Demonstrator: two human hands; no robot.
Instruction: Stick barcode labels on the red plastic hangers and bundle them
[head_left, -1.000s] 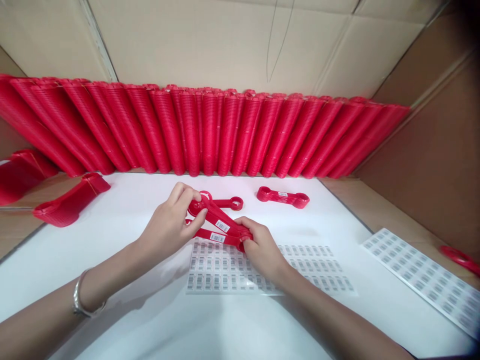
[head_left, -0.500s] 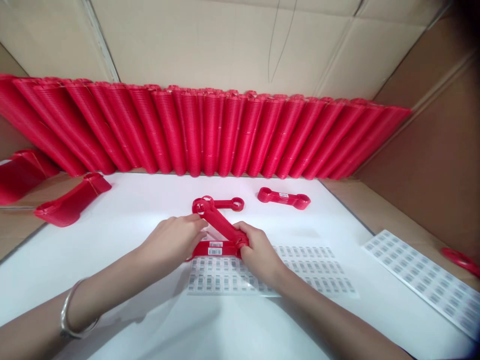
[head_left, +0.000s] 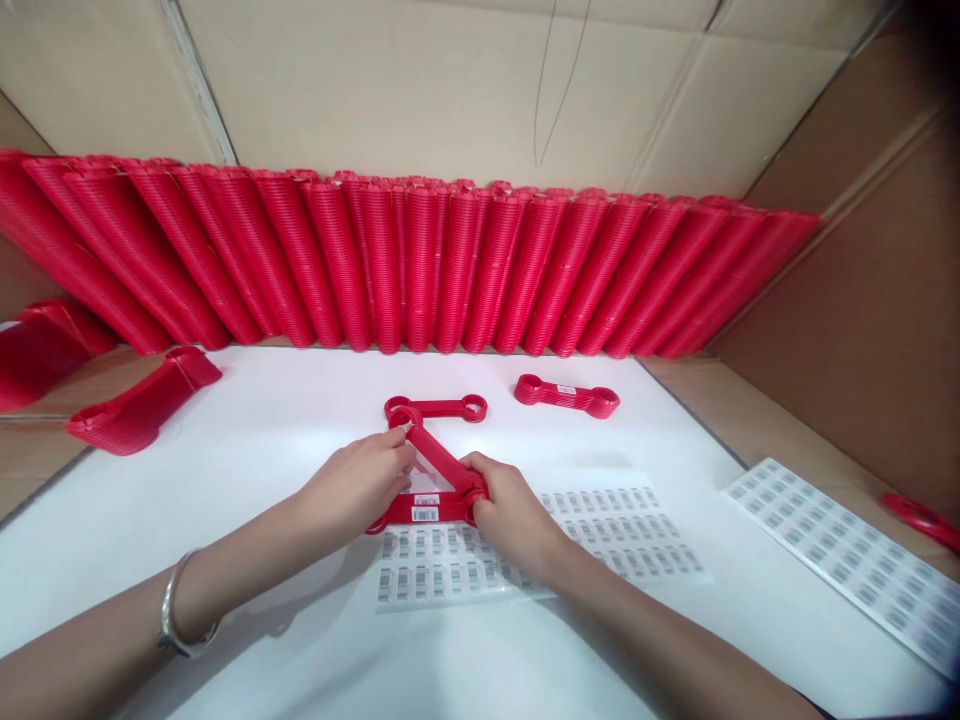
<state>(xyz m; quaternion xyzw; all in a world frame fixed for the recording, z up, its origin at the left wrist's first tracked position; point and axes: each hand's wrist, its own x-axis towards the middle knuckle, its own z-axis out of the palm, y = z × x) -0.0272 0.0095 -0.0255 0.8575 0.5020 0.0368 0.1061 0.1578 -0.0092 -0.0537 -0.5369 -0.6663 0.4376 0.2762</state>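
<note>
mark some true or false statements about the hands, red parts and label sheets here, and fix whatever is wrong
1. The left hand touches one of the red parts. True.
2. The right hand is empty. False: the right hand holds red parts at one end.
3. A barcode sheet lies partly beneath the right hand. True.
4. The red stacks stand nearer than both hands. False: the red stacks stand beyond the hands.
5. Another barcode sheet lies off to the right. True.

Unreadable print on barcode labels [head_left: 425, 514]
</note>
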